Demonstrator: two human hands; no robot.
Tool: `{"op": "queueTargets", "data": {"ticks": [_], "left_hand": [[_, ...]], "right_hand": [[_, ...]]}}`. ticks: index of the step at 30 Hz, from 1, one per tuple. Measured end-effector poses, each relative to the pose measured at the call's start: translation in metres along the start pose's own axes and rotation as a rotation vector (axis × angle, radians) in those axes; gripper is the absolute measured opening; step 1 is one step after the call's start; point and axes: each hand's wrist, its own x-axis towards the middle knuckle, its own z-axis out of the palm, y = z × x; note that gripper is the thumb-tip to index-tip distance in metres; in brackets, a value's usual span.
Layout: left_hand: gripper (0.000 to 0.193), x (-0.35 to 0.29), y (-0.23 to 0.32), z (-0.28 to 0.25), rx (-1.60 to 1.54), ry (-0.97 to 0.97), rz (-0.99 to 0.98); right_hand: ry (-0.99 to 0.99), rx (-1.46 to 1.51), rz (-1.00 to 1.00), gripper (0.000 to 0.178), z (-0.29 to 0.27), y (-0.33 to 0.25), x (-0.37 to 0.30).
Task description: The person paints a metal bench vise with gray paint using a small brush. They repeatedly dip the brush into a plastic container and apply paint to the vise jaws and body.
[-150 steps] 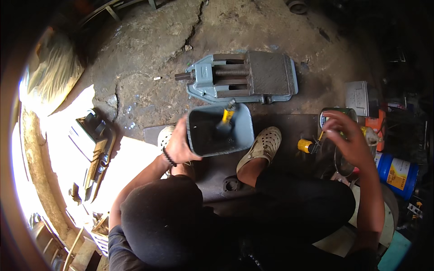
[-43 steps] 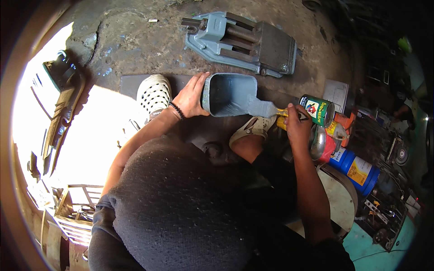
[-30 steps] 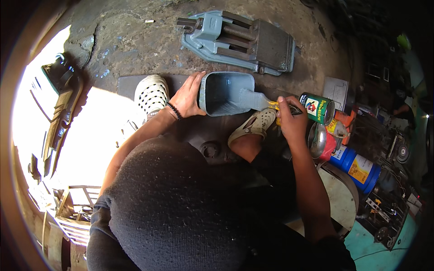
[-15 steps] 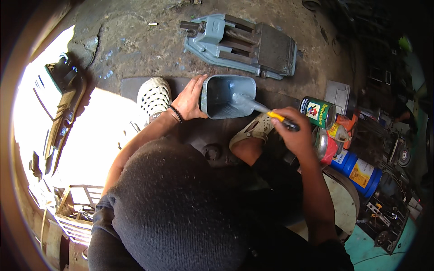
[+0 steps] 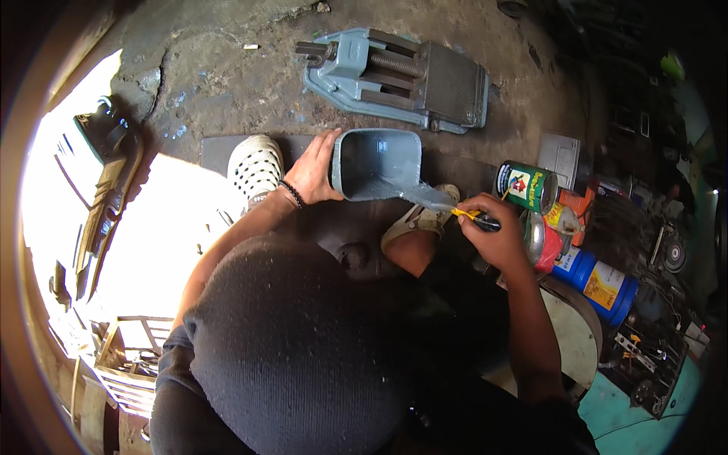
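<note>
My left hand (image 5: 313, 171) grips the left side of a grey-blue, box-shaped container (image 5: 379, 148), its open mouth facing me. Wet grey paint coats the inside. A paintbrush (image 5: 464, 213) with a yellow and black handle is pinched in my right hand (image 5: 497, 231). Its paint-covered bristles lie against the container's lower right edge. Beyond the container, a machine vise (image 5: 406, 83) with blue-grey paint and bare metal parts sits on the floor.
To the right stand a green can (image 5: 528, 188), a red-and-clear container (image 5: 542, 243) and a blue bucket (image 5: 603, 284) on its side. My light clogs (image 5: 256, 168) flank the container. A slatted wooden crate (image 5: 133, 364) stands at the lower left.
The brush has moved from inside the container down to its lower right edge, and my right hand has lowered slightly. My left hand keeps its grip on the container.
</note>
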Motion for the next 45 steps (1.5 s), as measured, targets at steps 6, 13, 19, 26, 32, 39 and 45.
{"op": "queueTargets", "data": {"ticks": [6,13,19,26,32,39,45], "left_hand": [[0.128,-0.002,0.004,-0.003,-0.028,0.007,0.012],[0.126,-0.001,0.001,-0.003,-0.050,0.005,0.026],[0.127,-0.003,0.001,-0.003,-0.056,-0.024,-0.021],[0.135,-0.010,0.017,-0.036,0.156,-0.194,-0.128],[0.046,-0.051,0.025,-0.083,0.167,0.144,-0.254],[0.054,-0.218,-0.031,-0.085,-0.051,0.563,-0.977],[0.102,-0.277,-0.048,-0.034,0.188,0.357,-1.218]], "right_hand": [[0.061,0.089,-0.043,0.013,0.019,0.002,0.017],[0.039,0.048,0.185,0.014,0.026,0.005,0.002],[0.106,0.110,0.215,0.011,0.006,0.007,-0.004],[0.282,0.673,0.355,0.023,-0.015,0.040,-0.011],[0.374,1.072,0.516,0.028,-0.011,0.078,-0.028],[0.360,1.321,0.478,0.034,-0.006,0.110,-0.034],[0.133,1.354,0.364,0.035,0.012,0.136,-0.041]]}}
